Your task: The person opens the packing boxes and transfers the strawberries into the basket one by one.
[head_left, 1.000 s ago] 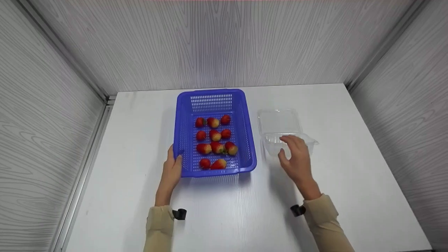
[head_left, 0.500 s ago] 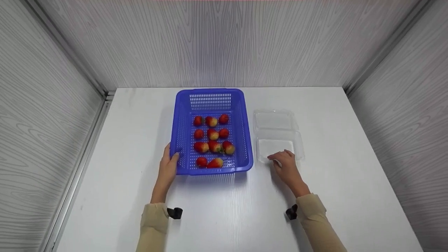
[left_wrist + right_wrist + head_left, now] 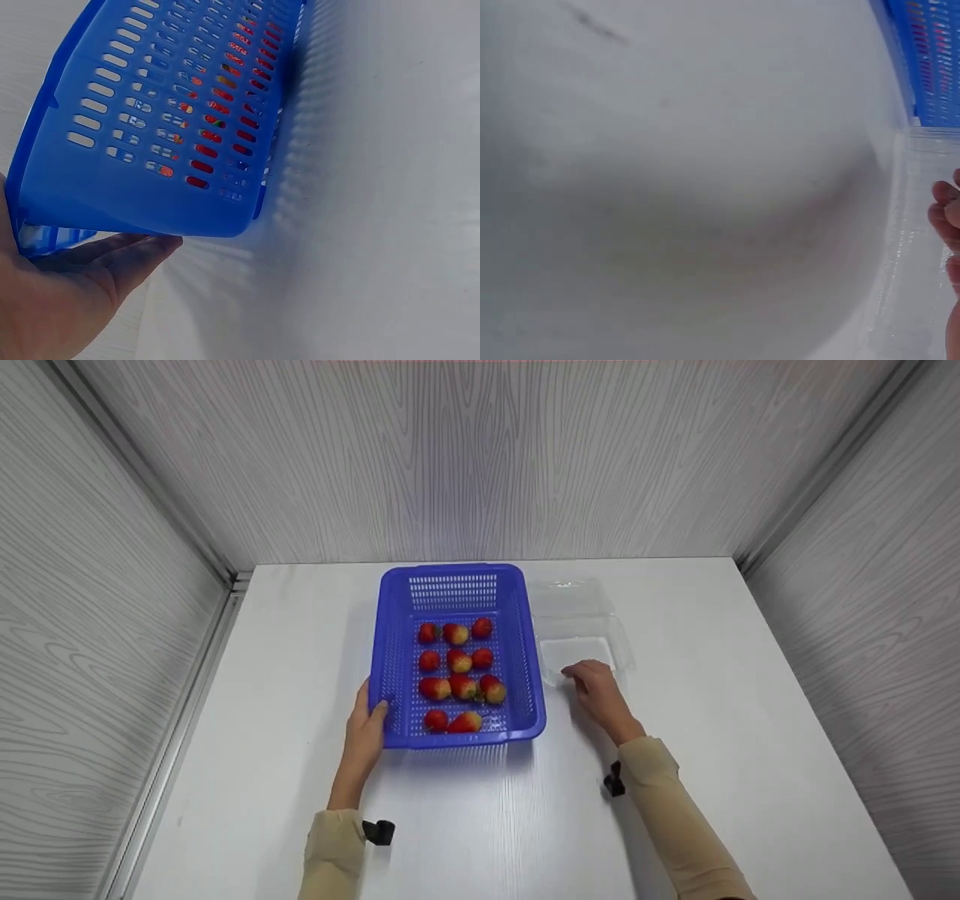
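Note:
A blue slotted basket [image 3: 390, 660] stands mid-table with several red strawberries [image 3: 459, 662] in it. My left hand [image 3: 369, 724] grips its near left corner, thumb on the rim. In the left wrist view the fingers of that hand [image 3: 82, 285] lie under the basket's [image 3: 165, 97] corner, and the strawberries [image 3: 214, 124] show through the slots. Just right of the basket lies an open clear plastic clamshell box [image 3: 581, 624]. My right hand [image 3: 591, 679] holds its near edge with curled fingers. The right wrist view catches those fingertips [image 3: 945, 217] at the box rim [image 3: 919, 255], beside the basket [image 3: 930, 60].
The white table [image 3: 750, 697] is closed in by grey wood-grain walls on the left, back and right. The clamshell's lid [image 3: 566, 594] lies flat towards the back wall. Bare tabletop lies left of the basket and right of the box.
The clear box has come down onto the table and slid left and back, up against the basket, with my right hand on it. My left hand has kept its hold on the basket.

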A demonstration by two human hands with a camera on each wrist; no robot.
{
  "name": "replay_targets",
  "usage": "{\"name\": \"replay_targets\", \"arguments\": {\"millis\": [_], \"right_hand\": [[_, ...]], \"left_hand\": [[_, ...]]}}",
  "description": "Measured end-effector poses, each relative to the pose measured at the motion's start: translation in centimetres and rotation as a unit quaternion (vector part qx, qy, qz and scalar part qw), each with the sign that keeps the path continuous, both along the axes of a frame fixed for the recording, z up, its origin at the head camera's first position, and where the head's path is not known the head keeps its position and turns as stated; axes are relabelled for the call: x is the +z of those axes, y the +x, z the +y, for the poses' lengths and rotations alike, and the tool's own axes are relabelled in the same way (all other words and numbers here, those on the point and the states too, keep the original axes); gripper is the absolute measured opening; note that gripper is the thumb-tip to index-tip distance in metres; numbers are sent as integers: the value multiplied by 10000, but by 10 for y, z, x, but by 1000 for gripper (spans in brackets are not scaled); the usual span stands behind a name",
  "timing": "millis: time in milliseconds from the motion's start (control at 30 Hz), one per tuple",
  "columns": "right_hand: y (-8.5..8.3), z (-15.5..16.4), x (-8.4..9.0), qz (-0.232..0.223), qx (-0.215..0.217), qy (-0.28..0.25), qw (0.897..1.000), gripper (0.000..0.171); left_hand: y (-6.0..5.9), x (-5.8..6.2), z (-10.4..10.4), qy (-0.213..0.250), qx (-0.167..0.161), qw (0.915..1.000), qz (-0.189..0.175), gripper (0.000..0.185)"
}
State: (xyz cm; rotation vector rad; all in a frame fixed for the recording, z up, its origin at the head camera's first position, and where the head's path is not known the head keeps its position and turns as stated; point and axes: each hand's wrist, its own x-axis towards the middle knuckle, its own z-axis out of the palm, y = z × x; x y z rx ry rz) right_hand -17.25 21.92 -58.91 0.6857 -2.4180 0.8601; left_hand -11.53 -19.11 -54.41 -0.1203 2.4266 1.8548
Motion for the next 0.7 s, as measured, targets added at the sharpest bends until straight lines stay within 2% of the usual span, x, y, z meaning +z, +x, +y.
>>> {"name": "replay_targets", "arguments": {"millis": [133, 333, 500, 567, 633, 700], "right_hand": [[-8, 2, 4, 147, -7, 191, 9997, 34], [-6, 1, 13, 283, -330, 555, 9975, 54], [-9, -1, 22, 339, -179, 558, 9977, 57], [-11, -2, 28, 405, -159, 540, 9976, 56], [-13, -2, 35, 490, -168, 471, 9975, 53], [-13, -2, 45, 552, -174, 402, 9975, 51]], "left_hand": [[-4, 1, 3, 21, -12, 10000, -16, 59], [-2, 1, 4, 39, 7, 10000, -50, 60], [-2, 1, 2, -145, 37, 9999, 11, 60], [-3, 3, 2, -418, 88, 9988, 249, 60], [-2, 8, 3, -905, 126, 9939, 625, 61], [-2, 16, 4, -1568, 205, 9797, 1233, 60]]}}
